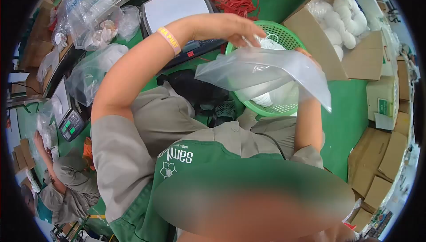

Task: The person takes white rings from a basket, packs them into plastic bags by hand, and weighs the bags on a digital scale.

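Observation:
A clear plastic bag (248, 71) stretches across the front of a green plastic basket (254, 108). White cord (271, 43), in a loose bundle, lies inside the basket and shows partly through the bag. My left hand (233, 28), its wrist in a pale band with yellow lettering, reaches over the basket's left rim. Its fingers are bent and apart, just above the bag's upper edge; I see nothing held between them. My right hand (305, 54) is at the bag's right end, gripping it, with most of the hand hidden behind the plastic.
An open cardboard box (361, 62) with white yarn skeins (346, 18) stands at upper right. Left of the basket is a weighing scale (177, 9), with red cords (233, 6) beyond it. Several cartons (377, 153) line the right side. Another person (71, 175) sits at lower left.

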The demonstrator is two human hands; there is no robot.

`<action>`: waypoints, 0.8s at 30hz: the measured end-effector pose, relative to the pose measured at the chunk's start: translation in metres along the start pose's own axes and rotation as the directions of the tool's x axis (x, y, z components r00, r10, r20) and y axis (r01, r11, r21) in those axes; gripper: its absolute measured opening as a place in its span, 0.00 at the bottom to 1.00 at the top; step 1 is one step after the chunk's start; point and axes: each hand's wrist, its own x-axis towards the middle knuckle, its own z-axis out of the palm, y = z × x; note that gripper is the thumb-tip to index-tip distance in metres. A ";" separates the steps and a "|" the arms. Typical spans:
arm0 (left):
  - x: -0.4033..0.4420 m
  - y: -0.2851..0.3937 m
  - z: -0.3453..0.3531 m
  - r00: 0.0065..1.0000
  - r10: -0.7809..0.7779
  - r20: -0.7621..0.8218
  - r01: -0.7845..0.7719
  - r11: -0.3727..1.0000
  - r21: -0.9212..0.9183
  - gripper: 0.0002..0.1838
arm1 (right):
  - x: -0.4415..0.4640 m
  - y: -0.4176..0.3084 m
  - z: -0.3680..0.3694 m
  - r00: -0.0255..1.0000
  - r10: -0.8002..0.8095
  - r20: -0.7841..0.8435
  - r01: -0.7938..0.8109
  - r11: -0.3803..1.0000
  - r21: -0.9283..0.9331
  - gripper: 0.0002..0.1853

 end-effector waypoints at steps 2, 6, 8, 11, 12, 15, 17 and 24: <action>-0.002 -0.007 0.012 0.993 -0.115 -0.029 0.117 0.991 0.072 0.23 | 0.011 -0.003 0.001 0.985 0.130 0.115 -0.157 0.950 0.270 0.14; -0.017 0.003 0.020 0.982 -0.150 -0.112 0.148 0.989 -0.028 0.15 | 0.019 0.000 0.007 0.991 0.035 0.128 0.015 0.930 -0.367 0.22; -0.025 0.006 0.015 0.963 -0.151 -0.223 0.151 0.988 -0.014 0.11 | 0.027 0.001 0.012 0.986 0.084 0.144 -0.028 0.934 -0.357 0.29; -0.034 0.012 0.008 0.910 -0.144 -0.388 0.167 0.986 0.027 0.14 | 0.037 0.017 -0.008 0.978 -0.026 0.205 0.085 0.955 -0.285 0.27; -0.037 0.015 0.009 0.911 -0.111 -0.396 0.088 0.993 -0.076 0.13 | 0.039 0.015 -0.012 0.996 0.071 0.055 -0.054 0.964 -0.260 0.25; -0.044 0.024 0.017 0.902 -0.038 -0.430 -0.029 0.988 -0.149 0.10 | 0.038 0.017 -0.017 0.995 0.017 0.101 0.013 0.957 -0.289 0.22; -0.045 0.020 0.007 0.904 -0.033 -0.425 0.045 0.999 0.019 0.10 | 0.041 0.018 -0.017 0.992 0.020 0.121 0.011 0.970 -0.244 0.21; -0.062 0.039 -0.003 0.633 0.191 -0.751 -0.046 0.977 0.209 0.10 | 0.057 -0.007 0.010 0.761 -0.496 -0.418 0.124 0.743 -0.658 0.13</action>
